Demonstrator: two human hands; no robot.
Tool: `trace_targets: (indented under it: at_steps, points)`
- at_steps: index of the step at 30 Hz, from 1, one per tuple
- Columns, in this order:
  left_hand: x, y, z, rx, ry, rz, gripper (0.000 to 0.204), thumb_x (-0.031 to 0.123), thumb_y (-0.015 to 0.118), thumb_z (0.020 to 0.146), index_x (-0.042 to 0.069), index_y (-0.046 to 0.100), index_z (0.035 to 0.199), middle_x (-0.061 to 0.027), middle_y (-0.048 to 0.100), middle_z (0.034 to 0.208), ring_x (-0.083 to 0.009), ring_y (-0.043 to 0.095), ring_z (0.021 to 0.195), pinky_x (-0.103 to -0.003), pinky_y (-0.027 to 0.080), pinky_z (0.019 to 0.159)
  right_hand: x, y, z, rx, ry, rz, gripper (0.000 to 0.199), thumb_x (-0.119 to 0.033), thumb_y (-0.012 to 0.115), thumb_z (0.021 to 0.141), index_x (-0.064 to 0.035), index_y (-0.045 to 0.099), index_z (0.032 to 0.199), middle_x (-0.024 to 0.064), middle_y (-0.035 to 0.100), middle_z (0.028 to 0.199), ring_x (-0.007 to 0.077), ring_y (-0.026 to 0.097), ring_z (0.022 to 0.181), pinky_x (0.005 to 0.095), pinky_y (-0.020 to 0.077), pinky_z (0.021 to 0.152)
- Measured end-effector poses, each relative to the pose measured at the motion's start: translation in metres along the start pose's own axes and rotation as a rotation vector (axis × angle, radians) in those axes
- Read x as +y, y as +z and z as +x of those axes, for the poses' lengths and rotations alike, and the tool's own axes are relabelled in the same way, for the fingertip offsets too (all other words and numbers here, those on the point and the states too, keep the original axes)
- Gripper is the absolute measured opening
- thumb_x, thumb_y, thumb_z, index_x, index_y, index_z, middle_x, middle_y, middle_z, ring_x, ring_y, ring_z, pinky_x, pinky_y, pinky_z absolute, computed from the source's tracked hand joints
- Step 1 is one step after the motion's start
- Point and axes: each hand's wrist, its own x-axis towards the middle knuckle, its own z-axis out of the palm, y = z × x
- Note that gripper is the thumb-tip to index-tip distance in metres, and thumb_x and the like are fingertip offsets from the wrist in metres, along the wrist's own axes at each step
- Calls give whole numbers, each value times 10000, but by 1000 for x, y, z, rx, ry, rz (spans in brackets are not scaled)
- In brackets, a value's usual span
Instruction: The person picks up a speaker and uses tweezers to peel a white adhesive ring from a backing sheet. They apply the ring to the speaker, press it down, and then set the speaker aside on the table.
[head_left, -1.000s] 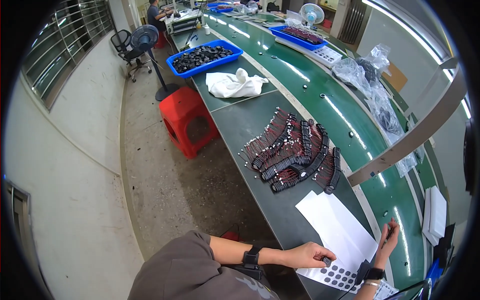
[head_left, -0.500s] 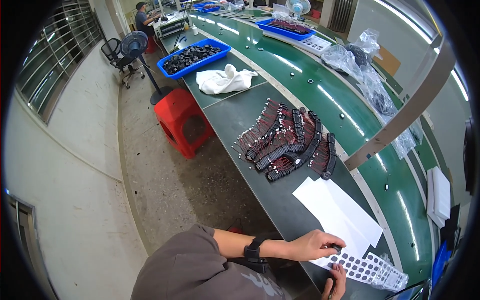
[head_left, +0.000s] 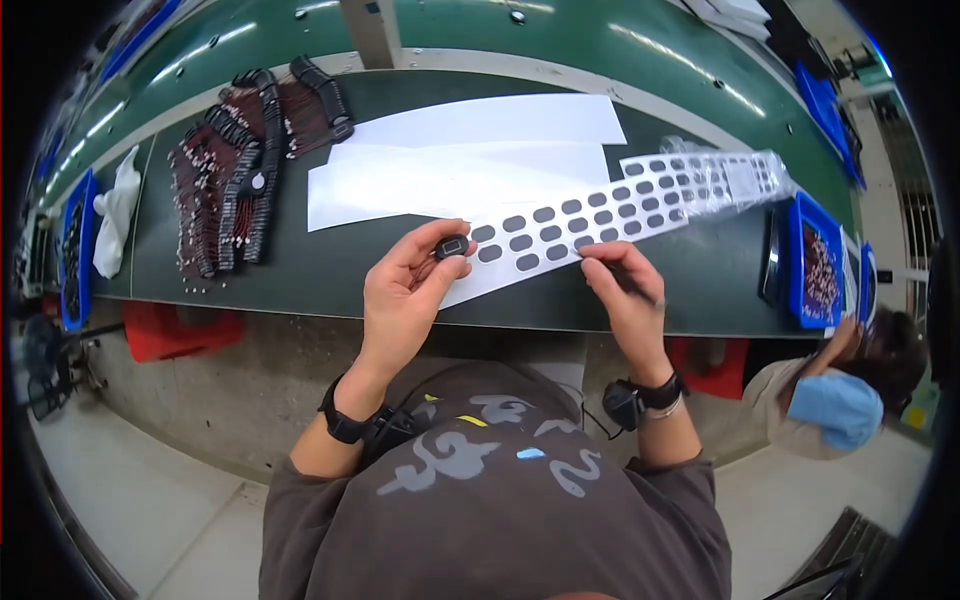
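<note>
The left hand (head_left: 403, 278) pinched a black oval part (head_left: 452, 247), its rim partly covered, above the worktop (head_left: 325, 270). At its three o'clock the right hand (head_left: 632, 285), fingers nearly closed, gripped a slim dark tool (head_left: 641, 292), mostly hidden; clear plastic (head_left: 735, 190) blurred the two-to-three-o'clock end of the dotted sheet (head_left: 555, 234).

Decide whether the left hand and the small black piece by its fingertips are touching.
Touching: the head view shows the left hand pinching the small black piece between thumb and fingers.
</note>
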Motion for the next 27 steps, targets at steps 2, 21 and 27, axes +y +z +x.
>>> trace_targets:
  at_steps: [2,21,27]
  points:
    - [-1,9,6,-44,-22,-4,336,-48,574,939,-33,573,1275,-89,667,1142,-119,641,1041,-237,515,895,4,-7,1,-76,139,106,180,-117,660,931,-12,623,1073,8,648,876,48,567,820,199,442,745]
    - [-15,22,15,-82,-67,207,450,-20,612,927,-4,505,1364,-134,663,1201,-126,632,1056,-243,502,920,19,4,30,-206,-63,-110,189,-167,700,922,-43,578,848,-12,601,749,44,540,694,195,423,647]
    - [-11,21,17,-95,-88,209,520,-38,608,925,-16,432,1414,-171,651,1214,-178,641,1109,-265,493,967,16,4,33,-182,-45,-190,171,-148,687,930,-33,594,845,-3,609,761,53,555,710,201,436,666]
